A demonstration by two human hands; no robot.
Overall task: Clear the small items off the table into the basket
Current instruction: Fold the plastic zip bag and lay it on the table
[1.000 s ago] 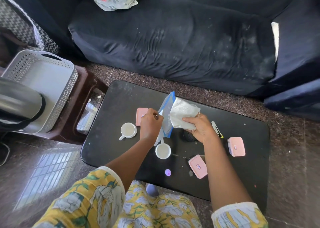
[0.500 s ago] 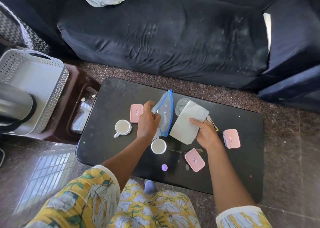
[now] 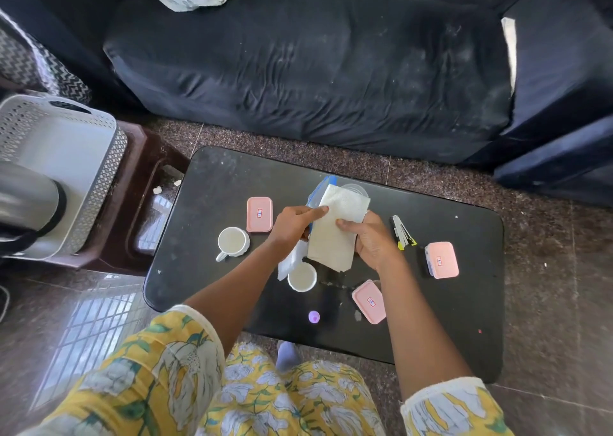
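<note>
Paper towel [image 3: 335, 233]: both hands are holding it above the bench [image 3: 212, 203].
Left hand [image 3: 293, 225]: grip pinching its edge.
Right hand [image 3: 373, 240]: grip clasping its side.

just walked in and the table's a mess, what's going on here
A person seated at the black table holds a folded white paper towel in both hands, left hand and right hand, against a blue-edged plastic bag. Still on the table: three pink boxes, two white cups, a small purple cap and a stapler-like tool. The white basket stands at the left on a brown stool.
</note>
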